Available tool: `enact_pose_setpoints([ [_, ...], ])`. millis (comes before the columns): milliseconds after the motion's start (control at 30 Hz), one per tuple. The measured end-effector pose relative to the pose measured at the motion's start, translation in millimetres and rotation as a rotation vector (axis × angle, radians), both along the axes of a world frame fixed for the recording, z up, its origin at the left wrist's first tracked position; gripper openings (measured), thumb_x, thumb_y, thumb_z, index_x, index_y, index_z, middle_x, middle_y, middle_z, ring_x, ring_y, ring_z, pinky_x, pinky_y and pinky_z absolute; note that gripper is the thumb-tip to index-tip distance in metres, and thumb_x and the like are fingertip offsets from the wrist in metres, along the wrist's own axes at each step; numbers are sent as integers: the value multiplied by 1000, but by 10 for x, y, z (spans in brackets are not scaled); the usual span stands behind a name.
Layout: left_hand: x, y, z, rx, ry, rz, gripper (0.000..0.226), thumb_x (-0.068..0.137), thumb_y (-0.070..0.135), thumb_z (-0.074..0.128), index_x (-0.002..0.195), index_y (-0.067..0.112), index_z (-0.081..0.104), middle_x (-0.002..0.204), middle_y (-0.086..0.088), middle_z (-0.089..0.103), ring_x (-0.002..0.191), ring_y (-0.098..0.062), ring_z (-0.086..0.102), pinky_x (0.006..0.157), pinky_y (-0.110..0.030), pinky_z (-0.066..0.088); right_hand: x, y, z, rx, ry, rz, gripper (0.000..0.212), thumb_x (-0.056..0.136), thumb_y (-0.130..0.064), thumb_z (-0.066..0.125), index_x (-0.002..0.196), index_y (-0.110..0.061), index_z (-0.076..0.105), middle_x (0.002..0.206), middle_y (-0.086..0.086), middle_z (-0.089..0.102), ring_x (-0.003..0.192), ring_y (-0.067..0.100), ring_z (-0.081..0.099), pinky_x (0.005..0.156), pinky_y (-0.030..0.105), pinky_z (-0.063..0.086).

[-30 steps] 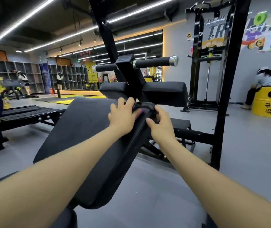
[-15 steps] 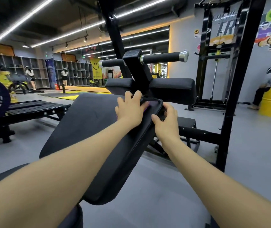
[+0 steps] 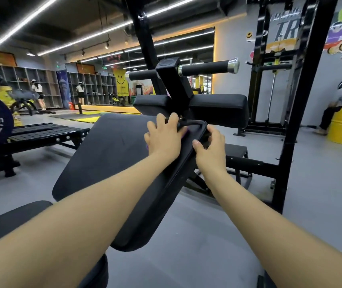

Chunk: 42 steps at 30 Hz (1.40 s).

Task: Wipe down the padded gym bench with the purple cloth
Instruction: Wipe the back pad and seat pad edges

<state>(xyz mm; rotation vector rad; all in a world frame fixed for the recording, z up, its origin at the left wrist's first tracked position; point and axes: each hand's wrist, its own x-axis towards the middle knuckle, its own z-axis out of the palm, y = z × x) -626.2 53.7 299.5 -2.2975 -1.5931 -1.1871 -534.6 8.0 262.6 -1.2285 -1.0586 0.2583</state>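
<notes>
The left hand (image 3: 163, 138) presses the mostly hidden purple cloth (image 3: 185, 133) flat against the top right corner of the black padded gym bench (image 3: 112, 150), wiping in progress, while the right hand (image 3: 210, 147) grips that edge; next, likely a downward sweep.

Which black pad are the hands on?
The big slanted pad in front; both hands touch its top end. The two small pads sit behind it, untouched.
</notes>
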Motion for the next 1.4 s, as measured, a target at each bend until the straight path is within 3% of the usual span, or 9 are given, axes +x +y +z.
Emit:
enact_pose_setpoints([
  [200,-397,-429,-459,88,104,-79,35,93,50,40,110,20,46,108,-1,40,91,-23,32,78,-35,36,-3,33,-41,30,8,-8,47,91,-11,54,135,-21,41,137,-2,36,126,19,41,107,42,37],
  [300,-312,-195,-264,63,112,-55,39,93,51,40,115,19,46,115,-5,41,101,-28,37,81,-39,36,-2,29,-52,34,-14,-12,49,91,-10,55,137,-19,40,138,-2,37,127,17,40,108,41,36],
  [433,-175,229,70,-116,-4,67,39,96,48,37,121,18,40,131,-11,37,117,-35,35,90,-47,36,-5,1,-45,33,5,3,49,91,-12,56,137,-19,40,139,-3,37,127,15,40,108,40,36],
  [700,-528,-359,-492,6,47,-39,38,92,51,42,109,17,45,110,-3,41,98,-26,36,80,-38,38,-22,42,-86,60,27,-20,50,91,-12,55,138,-21,39,140,-6,37,128,14,40,108,40,36],
  [933,-321,310,2,-130,-58,66,40,96,49,37,120,17,40,129,-12,38,116,-36,35,90,-48,35,-69,19,-85,64,26,-37,50,92,-13,53,139,-21,39,140,-6,36,128,14,40,109,38,36],
  [1000,-299,286,-14,-91,-23,108,40,97,48,36,123,18,39,129,-13,37,114,-36,35,90,-47,35,-70,7,-75,63,30,-41,50,93,-12,53,140,-21,38,141,-5,36,129,13,39,109,38,35],
  [1233,-609,-362,-524,2,32,-53,34,94,50,41,106,18,43,102,1,34,90,-21,28,77,-35,32,-113,30,-105,93,31,-59,50,93,-12,53,140,-19,38,140,-3,36,128,13,39,110,38,35],
  [1400,-380,11,-179,-66,26,17,39,95,50,37,115,17,42,120,-10,40,106,-32,36,80,-41,33,-120,21,-116,86,36,-38,50,93,-13,53,140,-20,38,141,-4,36,129,12,38,110,38,35],
])
